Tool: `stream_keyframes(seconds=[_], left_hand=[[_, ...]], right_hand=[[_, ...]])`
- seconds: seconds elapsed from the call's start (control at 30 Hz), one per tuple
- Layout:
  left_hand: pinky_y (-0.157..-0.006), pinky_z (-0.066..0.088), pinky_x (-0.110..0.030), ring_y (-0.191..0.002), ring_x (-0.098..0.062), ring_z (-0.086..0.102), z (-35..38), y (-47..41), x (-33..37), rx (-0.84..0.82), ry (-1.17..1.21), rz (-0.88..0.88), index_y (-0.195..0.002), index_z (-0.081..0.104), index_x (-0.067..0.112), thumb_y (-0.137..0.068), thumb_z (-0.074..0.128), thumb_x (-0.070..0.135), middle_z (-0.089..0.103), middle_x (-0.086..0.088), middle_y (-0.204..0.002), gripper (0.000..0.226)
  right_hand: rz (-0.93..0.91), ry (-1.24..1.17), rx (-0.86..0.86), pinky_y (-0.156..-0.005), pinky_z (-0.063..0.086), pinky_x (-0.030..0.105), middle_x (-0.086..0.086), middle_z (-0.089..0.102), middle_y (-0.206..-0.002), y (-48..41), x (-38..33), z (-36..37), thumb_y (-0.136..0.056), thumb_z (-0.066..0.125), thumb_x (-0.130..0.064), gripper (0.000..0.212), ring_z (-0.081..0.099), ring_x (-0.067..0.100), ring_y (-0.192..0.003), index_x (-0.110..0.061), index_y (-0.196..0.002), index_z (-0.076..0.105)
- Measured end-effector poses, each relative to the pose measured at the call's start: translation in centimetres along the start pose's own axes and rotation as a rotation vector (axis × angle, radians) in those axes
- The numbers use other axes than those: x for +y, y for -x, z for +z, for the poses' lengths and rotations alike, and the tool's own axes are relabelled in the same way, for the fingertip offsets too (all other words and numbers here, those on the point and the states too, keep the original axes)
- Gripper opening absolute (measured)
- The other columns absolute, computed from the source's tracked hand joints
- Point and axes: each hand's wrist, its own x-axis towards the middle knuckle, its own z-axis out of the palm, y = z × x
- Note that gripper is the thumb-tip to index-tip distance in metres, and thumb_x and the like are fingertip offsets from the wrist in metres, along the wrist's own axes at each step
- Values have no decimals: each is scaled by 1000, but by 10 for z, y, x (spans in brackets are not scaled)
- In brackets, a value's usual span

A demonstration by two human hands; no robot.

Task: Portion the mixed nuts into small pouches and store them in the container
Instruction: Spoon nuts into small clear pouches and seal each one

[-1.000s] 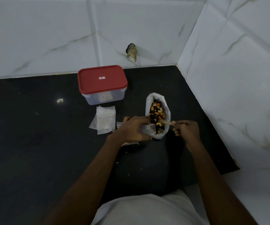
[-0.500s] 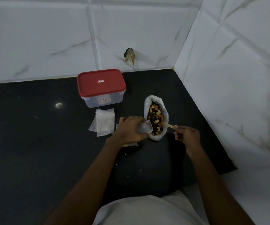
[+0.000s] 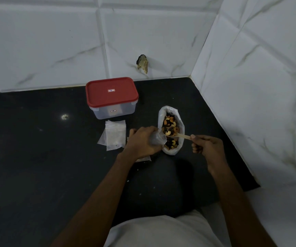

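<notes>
Curled round a small clear plastic pouch point(image 3: 158, 139), the grip of the left hand point(image 3: 143, 142) holds it tilted, with its mouth toward 3 o'clock at the near-left rim of an open white plastic bag point(image 3: 161, 120) of mixed nuts point(image 3: 170, 124). The right hand point(image 3: 207, 148), at 3 o'clock from the bag, has its grip pinched on the end of a thin pale wooden spoon point(image 3: 184, 136); the shaft points to 9 o'clock and the bowl sits over the nuts beside the pouch mouth. Both forearms run toward 6 o'clock and are cut off by the lower edge.

Whether the pouch holds any nuts cannot be told. A pale flat piece under the left wrist is mostly hidden.

On the black desk point(image 3: 36, 157), a stack of empty clear pouches point(image 3: 114, 134) lies at 9 o'clock from the left hand. A translucent rectangular container with a red lid point(image 3: 111, 97) stands at 11 o'clock, lid on, contents unclear.
</notes>
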Motion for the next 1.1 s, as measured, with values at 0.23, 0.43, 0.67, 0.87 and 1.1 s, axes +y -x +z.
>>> stream_keyframes(seconds=[0.23,0.43,0.67,0.87,1.1], left_hand=[[-106,25,-37,-123,-9,44,-2,8,0,38,72,-2,-134,46,32,-80,69,57,54,9,-132,63],[-107,29,-42,-114,-4,50,3,14,-1,92,220,-15,-119,52,40,-72,64,62,60,18,-118,53],[-108,32,-43,-112,-3,54,-2,18,2,191,383,-13,-113,50,46,-76,66,53,62,18,-112,40],[-107,35,-47,-111,-2,54,-3,18,4,206,391,-1,-115,51,42,-77,68,49,62,18,-113,42],[-99,48,-46,-109,-3,60,-2,19,3,248,475,26,-118,58,29,-79,75,38,65,13,-111,43]], right_hand=[[-233,399,-45,-70,55,32,-1,70,-68,13,-17,17,-88,72,-24,11,65,11,-66,-24,-77,73],[-644,689,-125,-77,53,25,-5,73,-90,30,-33,36,-89,70,-18,12,65,5,-81,-20,-99,77],[-985,728,-134,-72,53,33,3,71,-87,34,-39,36,-82,73,-4,18,64,17,-81,-12,-97,78],[-1028,694,-153,-74,51,29,3,71,-88,34,-40,35,-80,75,-4,18,62,14,-83,-11,-97,77],[-1034,682,-156,-72,54,37,0,70,-85,29,-37,30,-81,75,-3,17,63,15,-82,-12,-96,77]])
